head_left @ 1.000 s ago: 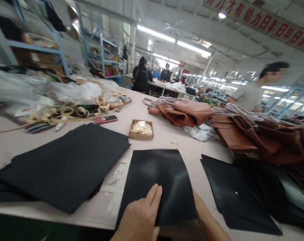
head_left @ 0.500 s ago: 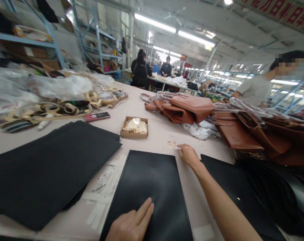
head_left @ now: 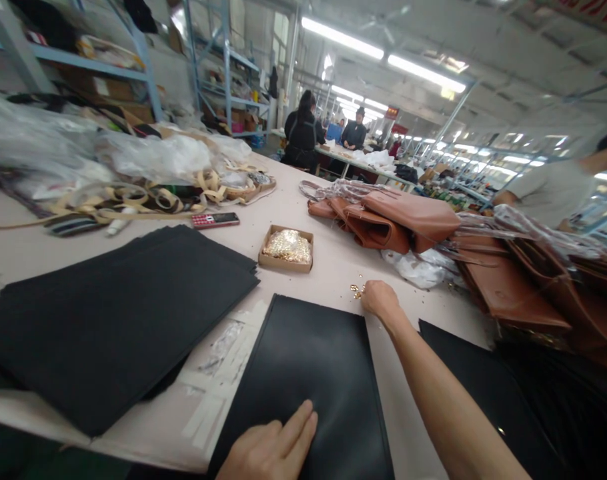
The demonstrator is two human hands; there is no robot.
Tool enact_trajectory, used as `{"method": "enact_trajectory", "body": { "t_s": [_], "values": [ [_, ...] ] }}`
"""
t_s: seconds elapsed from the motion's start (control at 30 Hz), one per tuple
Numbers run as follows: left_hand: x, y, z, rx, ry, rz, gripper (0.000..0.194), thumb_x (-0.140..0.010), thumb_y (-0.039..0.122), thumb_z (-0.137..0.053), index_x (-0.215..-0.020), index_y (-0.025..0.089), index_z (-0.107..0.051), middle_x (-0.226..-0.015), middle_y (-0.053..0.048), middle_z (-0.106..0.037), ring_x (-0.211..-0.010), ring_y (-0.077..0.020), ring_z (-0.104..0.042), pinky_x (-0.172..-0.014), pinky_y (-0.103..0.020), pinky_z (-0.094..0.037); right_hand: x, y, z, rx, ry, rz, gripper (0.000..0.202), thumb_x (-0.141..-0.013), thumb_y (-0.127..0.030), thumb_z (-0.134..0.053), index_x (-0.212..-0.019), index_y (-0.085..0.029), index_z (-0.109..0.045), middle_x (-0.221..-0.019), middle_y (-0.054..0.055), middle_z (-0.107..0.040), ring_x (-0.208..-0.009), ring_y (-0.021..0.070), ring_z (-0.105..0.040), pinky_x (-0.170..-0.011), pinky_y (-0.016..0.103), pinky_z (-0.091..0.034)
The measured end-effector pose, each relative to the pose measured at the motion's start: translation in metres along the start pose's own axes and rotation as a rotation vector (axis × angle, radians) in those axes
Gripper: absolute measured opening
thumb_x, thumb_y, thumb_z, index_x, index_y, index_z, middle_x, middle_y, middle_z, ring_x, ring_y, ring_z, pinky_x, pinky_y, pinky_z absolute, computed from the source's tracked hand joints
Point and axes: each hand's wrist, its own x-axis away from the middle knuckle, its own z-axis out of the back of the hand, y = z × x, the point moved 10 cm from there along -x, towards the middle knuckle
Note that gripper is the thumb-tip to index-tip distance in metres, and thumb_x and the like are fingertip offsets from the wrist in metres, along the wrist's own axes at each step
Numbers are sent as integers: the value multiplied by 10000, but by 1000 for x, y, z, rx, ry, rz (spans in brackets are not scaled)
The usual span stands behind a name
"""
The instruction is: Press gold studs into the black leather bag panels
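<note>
A black rectangular panel (head_left: 318,360) lies in front of me on the pale table. My left hand (head_left: 273,447) rests on its lower part, two fingers stretched out side by side and nothing visible under them. Beyond the panel's far right corner, my right hand (head_left: 380,300) is on the table with its fingers curled, right beside small gold metal pieces (head_left: 356,291). Its fingertips are hidden, so I cannot make out what it holds. Farther back stands an open cardboard box (head_left: 286,249) with a bag of gold pieces inside.
Black sheets (head_left: 118,313) are stacked at left, more black pieces (head_left: 473,387) at right. Brown leather bags (head_left: 408,217) lie at the back right. A red phone (head_left: 216,220), tan strips and plastic wrap (head_left: 153,157) are at the back left. A person in a light shirt (head_left: 548,190) stands at right.
The view has swung left, so things appear farther right. My right hand has curled more and sits closer against the gold pieces. My left hand stays on the panel.
</note>
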Motion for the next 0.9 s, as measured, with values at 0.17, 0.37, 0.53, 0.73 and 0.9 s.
{"method": "enact_trajectory", "body": {
  "t_s": [0.17,0.37,0.53,0.73,0.9],
  "values": [
    [-4,-2,1,198,-121,120,705,-753,534,-656,-1302,104,-551,-1353,-127,-588,-830,-240,-662,-691,-366,-557,3,12,-2,-75,7,-68,334,-810,-111,-510,-1074,-4,-685,-1029,288,-686,-1029,325,-659,-862,363,-478],
    [-5,-1,7,219,-69,111,672,-748,523,-672,-1247,83,-574,-1265,-122,-646,-781,-238,-641,-622,-377,-515,62,-9,4,-330,-90,47,281,-834,-243,-534,-1003,-123,-724,-831,89,-733,-808,213,-690,-737,292,-520],
    [-3,1,6,215,-61,80,649,-764,524,-656,-1236,86,-568,-1237,-121,-646,-762,-226,-617,-594,-374,-476,167,-69,-17,-926,-367,192,265,-799,-383,-626,-898,-151,-705,-707,25,-680,-617,140,-619,-599,251,-508],
    [-1,4,4,239,-106,57,578,-807,504,-625,-1213,99,-557,-1159,-117,-644,-795,-227,-600,-603,-362,-458,213,-97,-22,-738,-416,262,160,-823,-260,-571,-825,-199,-718,-709,5,-685,-650,143,-606,-606,237,-454],
    [0,4,2,254,-116,59,551,-821,504,-612,-1198,107,-546,-1078,-105,-639,-775,-226,-586,-580,-361,-443,211,-104,-17,-607,-435,299,154,-808,-242,-570,-787,-202,-717,-691,3,-688,-631,146,-607,-587,234,-425]
  ]
}}
